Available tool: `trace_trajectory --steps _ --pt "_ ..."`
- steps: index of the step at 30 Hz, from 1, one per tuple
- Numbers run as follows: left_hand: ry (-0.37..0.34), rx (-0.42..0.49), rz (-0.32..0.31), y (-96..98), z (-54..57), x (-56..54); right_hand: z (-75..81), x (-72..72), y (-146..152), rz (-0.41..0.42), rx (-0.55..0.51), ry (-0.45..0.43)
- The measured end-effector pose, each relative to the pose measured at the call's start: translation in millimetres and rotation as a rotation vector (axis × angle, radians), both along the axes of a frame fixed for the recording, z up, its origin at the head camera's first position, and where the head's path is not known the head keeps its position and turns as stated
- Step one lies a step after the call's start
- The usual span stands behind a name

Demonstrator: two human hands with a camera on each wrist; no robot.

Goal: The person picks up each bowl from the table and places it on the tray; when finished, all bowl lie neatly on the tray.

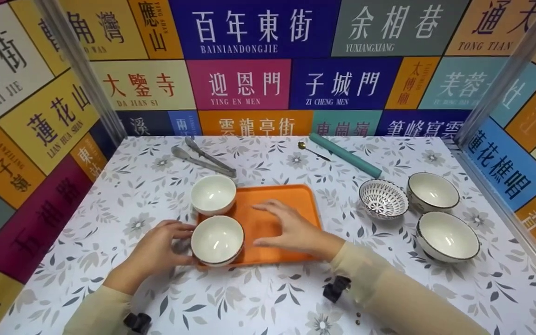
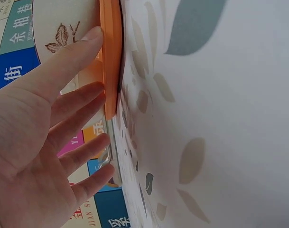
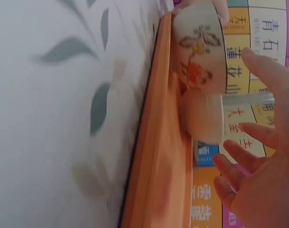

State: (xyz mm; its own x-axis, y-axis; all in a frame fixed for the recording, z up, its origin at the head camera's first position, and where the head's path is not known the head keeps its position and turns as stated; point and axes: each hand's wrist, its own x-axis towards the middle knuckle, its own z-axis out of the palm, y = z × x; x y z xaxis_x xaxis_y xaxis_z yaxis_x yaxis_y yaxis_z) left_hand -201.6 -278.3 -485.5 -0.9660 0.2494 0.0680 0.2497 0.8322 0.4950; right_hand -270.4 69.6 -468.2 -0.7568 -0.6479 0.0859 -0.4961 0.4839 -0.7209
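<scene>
Two white bowls stand on the left part of an orange tray [image 1: 277,223]. The nearer bowl [image 1: 218,242] has a dark rim and a painted pattern outside; the farther bowl [image 1: 213,195] sits just behind it. My left hand [image 1: 158,246] is at the left side of the nearer bowl, fingers spread and thumb by its wall, at the tray's edge [image 2: 111,57]. Over the tray, right of the bowls, my right hand [image 1: 293,230] is held with its fingers apart and nothing between them. In the right wrist view its fingers [image 3: 239,156] are clear of the patterned bowl [image 3: 201,52].
On the right stand a latticed bowl [image 1: 383,200] and two dark-rimmed bowls, one behind [image 1: 433,191] and one in front [image 1: 448,236]. Metal tongs [image 1: 205,158], a small golden spoon [image 1: 313,151] and a teal rod [image 1: 345,156] lie at the back. Lettered walls enclose the table.
</scene>
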Motion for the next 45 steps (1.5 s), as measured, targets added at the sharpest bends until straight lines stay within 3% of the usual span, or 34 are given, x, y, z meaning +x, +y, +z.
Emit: trace_trajectory --steps 6,15,23,34,45 --pt "-0.007 -0.015 0.01 -1.6 1.9 0.1 4.9 -10.7 35 0.028 -0.088 -0.018" --pt "-0.023 -0.011 0.021 0.8 1.9 -0.2 14.7 -17.2 87 -0.049 -0.011 0.054" --pt "0.033 -0.052 -0.022 2.2 0.7 -0.6 22.0 -20.8 128 -0.1 -0.013 0.138" --pt "-0.054 -0.047 0.024 0.7 3.0 -0.7 36.8 -41.0 183 -0.186 0.144 0.242" --pt "-0.04 -0.048 0.018 1.6 4.7 0.2 44.4 -53.9 224 -0.227 0.246 0.259"
